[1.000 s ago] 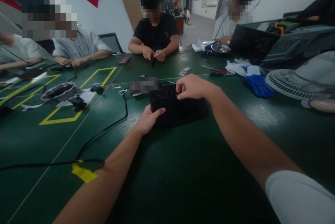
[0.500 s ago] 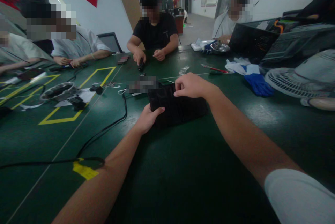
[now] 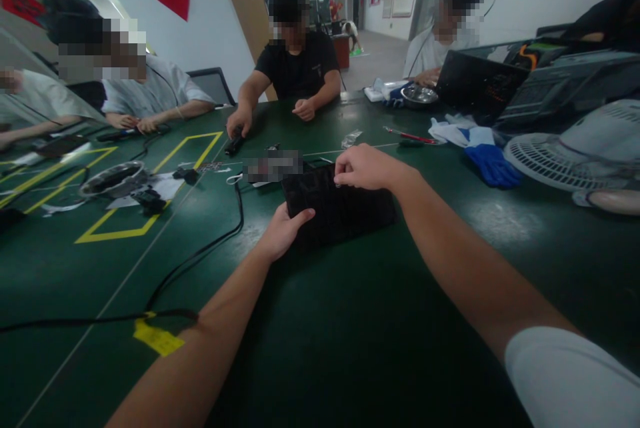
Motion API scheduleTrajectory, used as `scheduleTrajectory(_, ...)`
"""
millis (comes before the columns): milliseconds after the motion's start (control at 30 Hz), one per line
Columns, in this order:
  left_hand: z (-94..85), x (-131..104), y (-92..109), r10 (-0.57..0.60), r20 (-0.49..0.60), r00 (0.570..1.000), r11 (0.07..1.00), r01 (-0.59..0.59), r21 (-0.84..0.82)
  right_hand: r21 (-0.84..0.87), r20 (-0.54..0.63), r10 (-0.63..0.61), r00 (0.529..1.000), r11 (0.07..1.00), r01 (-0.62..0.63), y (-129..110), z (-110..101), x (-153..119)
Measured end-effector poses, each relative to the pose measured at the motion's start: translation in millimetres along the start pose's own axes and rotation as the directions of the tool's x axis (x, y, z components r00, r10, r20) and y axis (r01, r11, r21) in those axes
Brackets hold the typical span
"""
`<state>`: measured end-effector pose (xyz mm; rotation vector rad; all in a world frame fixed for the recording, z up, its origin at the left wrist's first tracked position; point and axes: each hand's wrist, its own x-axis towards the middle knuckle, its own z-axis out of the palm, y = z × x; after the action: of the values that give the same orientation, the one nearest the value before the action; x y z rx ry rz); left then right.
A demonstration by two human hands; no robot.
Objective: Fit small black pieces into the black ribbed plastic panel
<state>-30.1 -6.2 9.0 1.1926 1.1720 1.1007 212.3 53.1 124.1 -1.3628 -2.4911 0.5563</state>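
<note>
Two arms: both reach forward over the green bench [image 3: 350, 348].
Left hand [image 3: 281, 231]: grip clamped on the near-left edge of the black tray [image 3: 345, 211], thumb on top.
Right hand [image 3: 363, 168]: fingertips pinched at the tray's far edge, perhaps on a small part.
Tray: flat on the bench, mid-table.
Beyond: blue glove [image 3: 493, 165].

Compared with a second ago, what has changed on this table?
Very little near the wearer: the left hand still holds the black tray by its near corner, and the right hand stays pinched at its far edge. Across the table, the person in black has reached one hand out sideways.
</note>
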Motion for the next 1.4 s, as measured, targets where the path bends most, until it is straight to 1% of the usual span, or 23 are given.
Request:
scheduleTrajectory(200,-0.1,0,0,-0.001,-0.001,1.0,1.0,0.001,-0.001,0.039,0.015,-0.004,1.0,0.999,0.003,1,-3,-1)
scheduleTrajectory(367,-0.2,0,-1,0.0,-0.005,1.0,1.0,0.0,0.008,0.066,0.063,0.003,0.998,0.998,-0.007,2,-4,-1)
scheduleTrajectory(567,2.0,1,0,0.02,-0.014,1.0,1.0,-0.019,0.012,-0.011,0.055,-0.025,0.998,1.0,0.025,3,-6,-4)
scheduleTrajectory(633,3.0,0,0,0.036,0.0,0.999,0.999,-0.036,0.023,-0.028,0.022,-0.038,0.999,0.999,0.038,1,-11,-9)
scheduleTrajectory(700,3.7,-1,-2,0.053,0.025,0.998,0.997,-0.055,0.051,-0.049,-0.065,-0.039,0.997,0.998,0.036,-4,-15,-17)
scheduleTrajectory(767,4.3,-2,-5,0.082,0.062,0.995,0.991,-0.088,0.097,-0.069,-0.155,-0.019,0.988,0.998,0.009,-13,-13,-29)
scheduleTrajectory(833,5.0,-3,-8,0.128,0.115,0.985,0.974,-0.146,0.172,-0.087,-0.213,0.022,0.977,0.995,-0.042,-26,-1,-45)
scheduleTrajectory(900,6.5,-6,-10,0.188,0.196,0.962,0.935,-0.236,0.265,-0.151,-0.227,0.052,0.972,0.985,-0.088,-41,23,-64)
scheduleTrajectory(967,8.5,-9,-8,0.247,0.319,0.915,0.867,-0.356,0.349,-0.189,-0.254,0.067,0.965,0.975,-0.117,-52,54,-82)
scheduleTrajectory(1033,10.6,-12,-3,0.278,0.452,0.848,0.785,-0.472,0.402,-0.219,-0.259,0.091,0.962,0.964,-0.15,-56,83,-95)
scheduleTrajectory(1067,11.4,-13,-1,0.284,0.5,0.818,0.75,-0.515,0.416,-0.239,-0.255,0.097,0.962,0.958,-0.16,-55,95,-99)
scheduleTrajectory(1100,11.9,-14,2,0.285,0.531,0.798,0.726,-0.542,0.424,-0.264,-0.257,0.088,0.962,0.952,-0.158,-53,105,-101)
scheduleTrajectory(1133,12.1,-15,4,0.288,0.541,0.79,0.713,-0.554,0.43,-0.285,-0.27,0.083,0.959,0.945,-0.161,-49,111,-102)
scheduleTrajectory(1200,11.6,-16,5,0.297,0.528,0.796,0.712,-0.553,0.433,-0.319,-0.296,0.079,0.952,0.931,-0.177,-37,115,-101)
scheduleTrajectory(1267,10.1,-17,4,0.289,0.506,0.813,0.725,-0.531,0.438,-0.338,-0.306,0.11,0.945,0.916,-0.216,-20,110,-100)
scheduleTrajectory(1333,8.3,-17,3,0.258,0.491,0.832,0.741,-0.496,0.452,-0.337,-0.312,0.186,0.932,0.895,-0.292,1,101,-101)
scheduleTrajectory(1400,6.8,-18,2,0.214,0.482,0.85,0.756,-0.457,0.47,-0.328,-0.352,0.259,0.899,0.866,-0.378,26,91,-104)
